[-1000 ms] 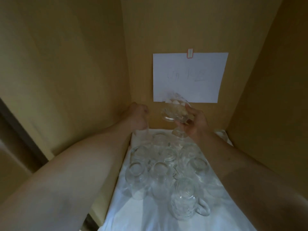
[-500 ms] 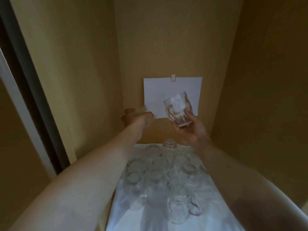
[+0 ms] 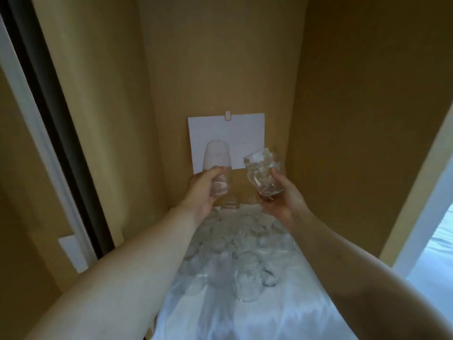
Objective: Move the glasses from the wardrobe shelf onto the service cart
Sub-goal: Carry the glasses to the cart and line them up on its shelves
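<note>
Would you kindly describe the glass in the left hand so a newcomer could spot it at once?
Find the white paper sheet clipped to the wardrobe's back wall. In front of its lower left part, the left hand grips a smooth glass held upside down, its rounded base uppermost. Unlike the handled mug tilted in the right hand, it is plain, without a handle, and held above the glasses on the shelf.

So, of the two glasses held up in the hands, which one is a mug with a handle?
The mug in the right hand: patterned, its handle partly visible. The glass in the left hand is smooth, tall and held upside down.
</note>
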Tool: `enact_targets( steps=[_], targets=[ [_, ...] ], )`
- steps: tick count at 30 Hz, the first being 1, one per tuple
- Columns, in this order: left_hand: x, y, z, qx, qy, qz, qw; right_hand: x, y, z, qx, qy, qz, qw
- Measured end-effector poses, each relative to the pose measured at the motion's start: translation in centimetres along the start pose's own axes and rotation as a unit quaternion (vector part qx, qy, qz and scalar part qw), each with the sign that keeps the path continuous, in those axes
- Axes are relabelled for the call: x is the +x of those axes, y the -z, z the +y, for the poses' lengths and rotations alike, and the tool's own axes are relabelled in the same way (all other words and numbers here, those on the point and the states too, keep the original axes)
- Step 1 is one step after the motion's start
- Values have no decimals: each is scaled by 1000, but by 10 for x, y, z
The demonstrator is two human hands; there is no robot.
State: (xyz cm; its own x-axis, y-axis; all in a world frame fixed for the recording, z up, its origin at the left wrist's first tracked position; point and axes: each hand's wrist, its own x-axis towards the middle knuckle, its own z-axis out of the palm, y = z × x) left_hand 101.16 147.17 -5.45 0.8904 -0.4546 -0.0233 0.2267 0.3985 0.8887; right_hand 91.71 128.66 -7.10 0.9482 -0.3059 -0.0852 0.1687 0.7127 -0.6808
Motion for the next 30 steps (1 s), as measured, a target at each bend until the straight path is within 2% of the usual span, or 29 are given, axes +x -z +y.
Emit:
enact_targets(
  steps=[8, 16, 21, 25, 30],
  targets=[
    [-19, -32, -16, 82, 23, -57, 995, -33, 31, -9, 3, 11, -50, 999],
    [-55, -78, -42, 55, 20, 23, 998, -83, 72, -29, -85, 15, -69, 994],
    [-94, -102, -64, 112, 19, 63, 992, -120, 101, -41, -101, 4, -118, 988],
    [-128, -126, -80, 126, 13, 60, 990, -157, 121, -49, -106, 7, -173, 979],
    [-171, -161, -96, 155, -4, 49, 987, -208, 148, -68, -118, 13, -186, 975]
  ],
)
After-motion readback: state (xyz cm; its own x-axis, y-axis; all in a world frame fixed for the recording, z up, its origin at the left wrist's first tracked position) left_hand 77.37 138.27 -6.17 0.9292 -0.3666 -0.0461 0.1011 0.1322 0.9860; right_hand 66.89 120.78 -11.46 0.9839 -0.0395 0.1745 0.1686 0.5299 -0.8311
